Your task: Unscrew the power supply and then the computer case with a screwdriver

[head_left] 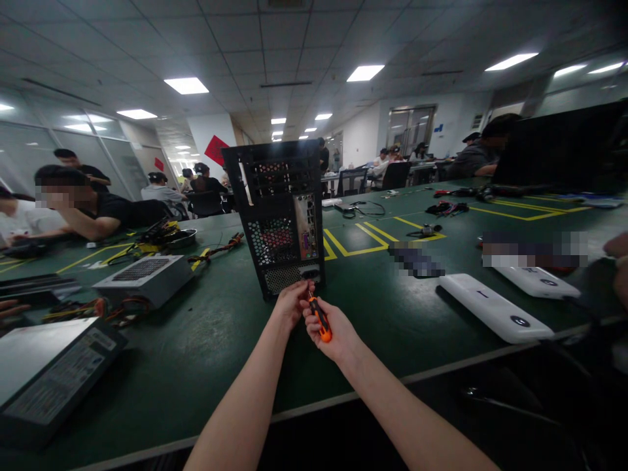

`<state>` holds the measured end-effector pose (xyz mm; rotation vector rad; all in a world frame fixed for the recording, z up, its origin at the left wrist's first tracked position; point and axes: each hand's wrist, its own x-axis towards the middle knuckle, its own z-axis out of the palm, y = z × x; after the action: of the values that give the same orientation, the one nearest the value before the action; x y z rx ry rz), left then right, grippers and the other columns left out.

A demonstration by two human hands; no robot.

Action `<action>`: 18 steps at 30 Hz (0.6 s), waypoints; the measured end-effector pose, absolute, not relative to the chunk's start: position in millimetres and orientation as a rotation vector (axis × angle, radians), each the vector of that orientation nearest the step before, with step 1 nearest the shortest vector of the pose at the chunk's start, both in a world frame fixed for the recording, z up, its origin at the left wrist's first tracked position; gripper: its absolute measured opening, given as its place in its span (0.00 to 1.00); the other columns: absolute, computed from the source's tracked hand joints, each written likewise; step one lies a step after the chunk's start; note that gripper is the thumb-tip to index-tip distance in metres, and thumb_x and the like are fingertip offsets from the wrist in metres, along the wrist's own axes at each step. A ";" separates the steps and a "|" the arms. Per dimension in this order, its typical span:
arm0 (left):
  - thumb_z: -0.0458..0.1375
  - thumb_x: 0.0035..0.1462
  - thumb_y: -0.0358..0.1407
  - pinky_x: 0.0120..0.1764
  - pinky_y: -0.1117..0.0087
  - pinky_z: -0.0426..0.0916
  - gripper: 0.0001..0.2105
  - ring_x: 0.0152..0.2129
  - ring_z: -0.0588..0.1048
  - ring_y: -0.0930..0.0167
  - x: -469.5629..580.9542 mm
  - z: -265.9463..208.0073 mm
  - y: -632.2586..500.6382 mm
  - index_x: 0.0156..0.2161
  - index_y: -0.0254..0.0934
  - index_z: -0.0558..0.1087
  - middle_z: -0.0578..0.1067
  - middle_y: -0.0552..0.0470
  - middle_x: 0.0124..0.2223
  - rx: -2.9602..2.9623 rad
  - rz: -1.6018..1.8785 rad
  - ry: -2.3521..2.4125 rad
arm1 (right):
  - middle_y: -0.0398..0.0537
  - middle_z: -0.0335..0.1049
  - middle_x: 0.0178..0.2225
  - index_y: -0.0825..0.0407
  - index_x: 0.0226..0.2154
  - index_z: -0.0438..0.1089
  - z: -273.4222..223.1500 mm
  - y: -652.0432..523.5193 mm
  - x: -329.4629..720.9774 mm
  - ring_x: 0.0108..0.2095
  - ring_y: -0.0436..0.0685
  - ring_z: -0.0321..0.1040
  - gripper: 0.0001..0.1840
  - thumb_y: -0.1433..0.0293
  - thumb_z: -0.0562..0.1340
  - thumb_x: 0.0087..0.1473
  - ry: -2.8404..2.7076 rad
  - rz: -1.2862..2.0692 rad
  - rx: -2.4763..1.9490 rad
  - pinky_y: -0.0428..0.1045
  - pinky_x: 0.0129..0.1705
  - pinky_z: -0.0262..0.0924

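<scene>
A black computer case (282, 226) stands upright on the green table with its rear panel facing me. My right hand (341, 332) is wrapped round an orange and black screwdriver (321, 322), its shaft slanting up toward the lower right of the panel. Beside the screwdriver's tip, my left hand (290, 306) has its fingertips pinched close to the bottom of the case. What those fingertips hold is too small to make out. The motherboard's port panel (307, 227) shows on the right side of the rear, above both hands.
Left of the case lie a power supply (144, 280) and a larger one (53, 373) nearer me, with loose cables. At right are a white power bank (495, 307), another white device (540, 280) and a blurred-out dark object (416, 259). People sit around the room.
</scene>
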<state>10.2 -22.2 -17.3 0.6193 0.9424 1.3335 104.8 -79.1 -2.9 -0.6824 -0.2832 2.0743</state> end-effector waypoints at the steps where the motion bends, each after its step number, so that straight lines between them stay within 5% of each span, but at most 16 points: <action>1: 0.57 0.44 0.26 0.17 0.80 0.58 0.02 0.15 0.67 0.79 9.6 -18.0 -21.8 0.27 0.29 0.70 0.70 0.51 0.22 0.633 1.324 0.923 | 0.43 0.59 0.18 0.60 0.26 0.62 -4.0 -80.3 103.6 0.15 0.40 0.55 0.15 0.66 0.50 0.55 -0.299 2.048 -0.705 0.35 0.13 0.50; 6: 0.56 0.45 0.26 0.17 0.80 0.59 0.01 0.15 0.66 0.80 6.4 -21.4 -18.8 0.25 0.29 0.69 0.69 0.52 0.21 0.672 1.308 0.889 | 0.40 0.60 0.17 0.56 0.25 0.61 -7.4 -88.1 101.9 0.16 0.42 0.57 0.04 0.73 0.57 0.49 -0.367 1.907 -0.795 0.35 0.13 0.49; 12: 0.56 0.46 0.27 0.14 0.79 0.57 0.02 0.15 0.66 0.79 4.0 -22.5 -19.1 0.27 0.30 0.69 0.69 0.51 0.22 0.717 1.265 0.847 | 0.42 0.60 0.18 0.60 0.27 0.63 -2.4 -85.2 111.6 0.15 0.40 0.54 0.10 0.75 0.49 0.53 -0.401 1.976 -0.797 0.35 0.14 0.50; 18: 0.54 0.47 0.23 0.20 0.80 0.61 0.03 0.18 0.68 0.79 8.7 -20.8 -17.0 0.25 0.29 0.68 0.70 0.50 0.23 0.645 1.327 0.898 | 0.40 0.61 0.18 0.57 0.26 0.62 -8.8 -89.7 108.6 0.17 0.43 0.59 0.01 0.76 0.57 0.48 -0.478 1.818 -0.855 0.37 0.15 0.54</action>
<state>8.7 -17.0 -20.8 0.6447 0.8979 1.3270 108.6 -89.7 -8.8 -0.8546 -0.4778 1.8178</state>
